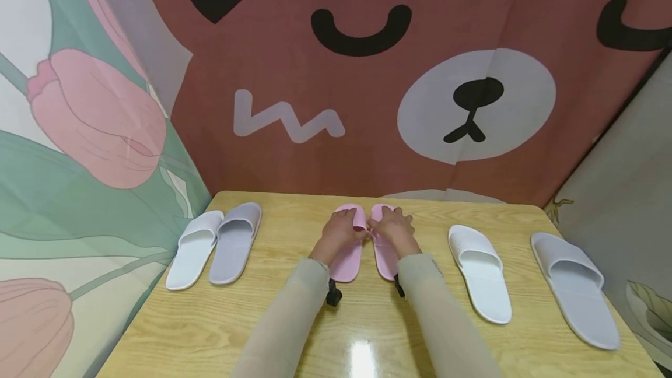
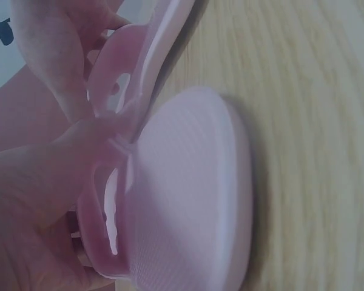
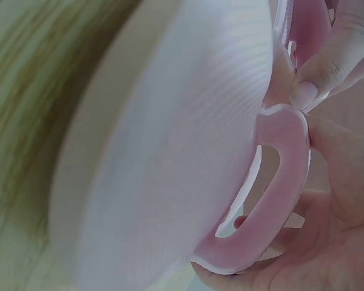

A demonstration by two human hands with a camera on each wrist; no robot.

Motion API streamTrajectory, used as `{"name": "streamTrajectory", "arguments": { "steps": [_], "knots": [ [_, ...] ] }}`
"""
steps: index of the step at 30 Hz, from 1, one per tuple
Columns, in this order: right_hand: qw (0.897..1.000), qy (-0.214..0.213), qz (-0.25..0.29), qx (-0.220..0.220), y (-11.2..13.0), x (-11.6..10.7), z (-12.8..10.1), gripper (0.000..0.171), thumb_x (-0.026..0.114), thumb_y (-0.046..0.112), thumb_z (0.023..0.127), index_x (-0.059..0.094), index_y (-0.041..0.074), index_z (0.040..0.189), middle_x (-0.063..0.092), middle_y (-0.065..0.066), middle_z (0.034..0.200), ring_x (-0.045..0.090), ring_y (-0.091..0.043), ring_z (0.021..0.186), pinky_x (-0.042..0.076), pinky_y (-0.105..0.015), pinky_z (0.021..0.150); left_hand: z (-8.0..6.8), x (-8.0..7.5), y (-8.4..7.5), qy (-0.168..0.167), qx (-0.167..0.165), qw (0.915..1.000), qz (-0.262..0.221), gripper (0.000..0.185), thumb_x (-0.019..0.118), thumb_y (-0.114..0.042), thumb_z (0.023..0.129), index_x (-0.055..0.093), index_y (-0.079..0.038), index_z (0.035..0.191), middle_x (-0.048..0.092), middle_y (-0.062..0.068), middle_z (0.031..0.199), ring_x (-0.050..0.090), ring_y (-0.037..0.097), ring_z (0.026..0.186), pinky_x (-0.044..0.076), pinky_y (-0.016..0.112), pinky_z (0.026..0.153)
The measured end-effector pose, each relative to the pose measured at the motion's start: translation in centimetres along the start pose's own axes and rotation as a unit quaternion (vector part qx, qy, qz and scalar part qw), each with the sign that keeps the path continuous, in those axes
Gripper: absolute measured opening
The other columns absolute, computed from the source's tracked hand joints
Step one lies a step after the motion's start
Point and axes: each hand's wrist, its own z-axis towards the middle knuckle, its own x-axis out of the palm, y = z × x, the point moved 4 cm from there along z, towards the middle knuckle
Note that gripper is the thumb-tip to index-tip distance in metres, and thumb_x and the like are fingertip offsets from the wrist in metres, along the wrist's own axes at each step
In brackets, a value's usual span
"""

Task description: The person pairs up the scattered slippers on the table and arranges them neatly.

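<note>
Two pink slippers lie side by side near the back of the table, toes away from me. My left hand (image 1: pixel 338 233) grips the left pink slipper (image 1: pixel 347 265) over its strap. The right pink slipper (image 1: pixel 386 259) is held the same way by my right hand (image 1: pixel 395 230). In the left wrist view, fingers and thumb span the strap beside the ribbed sole (image 2: pixel 182 188). Through the right wrist view, the right slipper's strap (image 3: pixel 285 176) has an oval opening, and fingers wrap its far side. Both thumbs come close together between the slippers.
On the left of the wooden table (image 1: pixel 294 214) are a white slipper (image 1: pixel 190 261) and a grey slipper (image 1: pixel 231 254), side by side. Another white slipper (image 1: pixel 488 287) and a grey slipper (image 1: pixel 584 307) lie apart on the right. Printed curtains (image 1: pixel 367 156) hang behind and beside the table.
</note>
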Motion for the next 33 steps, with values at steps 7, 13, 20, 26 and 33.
{"name": "streamTrajectory", "arguments": {
  "steps": [7, 13, 20, 26, 33],
  "knots": [
    [1.0, -0.001, -0.004, -0.012, 0.1, 0.0, -0.2, 0.074, 0.057, 0.052, 0.098, 0.039, 0.008, 0.155, 0.038, -0.029, 0.151, 0.034, -0.057, 0.133, 0.035, -0.069, 0.104, -0.1, 0.0, 0.0, 0.0, -0.002, 1.0, -0.003, 0.088, 0.07, -0.056, 0.09, 0.038, -0.009, 0.156, 0.04, 0.014, 0.158, 0.036, 0.033, 0.145, 0.04, 0.05, 0.112],
    [1.0, 0.002, -0.005, -0.013, 0.1, -0.2, -0.2, 0.073, 0.056, 0.051, 0.098, 0.041, 0.006, 0.153, 0.039, -0.03, 0.147, 0.035, -0.054, 0.132, 0.034, -0.069, 0.104, 0.1, 0.2, -0.1, -0.014, 0.005, 0.9997, -0.02, 0.088, 0.069, -0.056, 0.09, 0.038, -0.007, 0.156, 0.036, 0.02, 0.159, 0.031, 0.036, 0.148, 0.036, 0.056, 0.113],
    [1.0, 0.014, -0.009, -0.007, 0.0, -0.6, -0.4, 0.075, 0.054, 0.053, 0.099, 0.039, 0.005, 0.155, 0.036, -0.031, 0.149, 0.035, -0.055, 0.133, 0.033, -0.07, 0.105, -0.1, -0.4, 0.3, -0.015, 0.011, 0.9993, -0.033, 0.093, 0.069, -0.06, 0.089, 0.034, -0.007, 0.157, 0.03, 0.021, 0.162, 0.025, 0.039, 0.151, 0.025, 0.058, 0.119],
    [1.0, 0.02, -0.016, -0.001, 0.1, -0.9, -0.5, 0.074, 0.05, 0.056, 0.1, 0.041, 0.004, 0.153, 0.036, -0.031, 0.149, 0.034, -0.056, 0.135, 0.031, -0.07, 0.107, -0.2, -1.3, 0.8, -0.01, 0.018, 0.9993, -0.031, 0.089, 0.066, -0.058, 0.092, 0.033, -0.009, 0.158, 0.029, 0.019, 0.163, 0.023, 0.038, 0.151, 0.025, 0.057, 0.119],
    [1.0, 0.023, -0.019, -0.005, 0.6, -1.7, -0.7, 0.076, 0.05, 0.057, 0.099, 0.039, 0.004, 0.153, 0.035, -0.031, 0.151, 0.034, -0.055, 0.137, 0.028, -0.069, 0.11, -0.9, -2.8, 1.0, -0.018, 0.031, 0.9993, -0.008, 0.091, 0.068, -0.06, 0.089, 0.036, -0.008, 0.157, 0.031, 0.022, 0.161, 0.026, 0.039, 0.15, 0.026, 0.058, 0.118]
  ]
}}
